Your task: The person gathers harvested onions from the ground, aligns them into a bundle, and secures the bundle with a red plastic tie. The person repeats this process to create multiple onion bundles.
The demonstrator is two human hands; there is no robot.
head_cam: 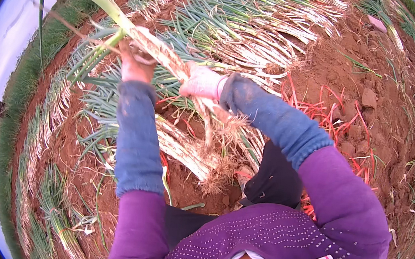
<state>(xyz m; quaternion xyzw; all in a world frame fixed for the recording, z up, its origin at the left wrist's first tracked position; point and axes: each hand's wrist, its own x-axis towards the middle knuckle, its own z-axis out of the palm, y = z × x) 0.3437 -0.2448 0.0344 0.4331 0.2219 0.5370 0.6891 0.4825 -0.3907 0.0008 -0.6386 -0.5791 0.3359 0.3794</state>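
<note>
My right hand (204, 82) grips a few thick green onion stalks (162, 54) by their pale lower part, above the roots. Further up, where the white turns to green, my left hand (137, 63) closes around the same stalks from below. Their leaves point to the upper left and their brown, stringy roots (231, 128) hang to the lower right. Both hands are somewhat blurred. Below them a pile of green onions (185, 150) lies on the soil, roots towards me and leaves to the left.
Long rows of pulled green onions (243, 36) cover the ground ahead. Red plastic ties (327, 114) lie scattered on the reddish soil (385, 149) at the right. A tied onion bundle (64, 228) rests at lower left. My dark-trousered knee (276, 178) is close below my right forearm.
</note>
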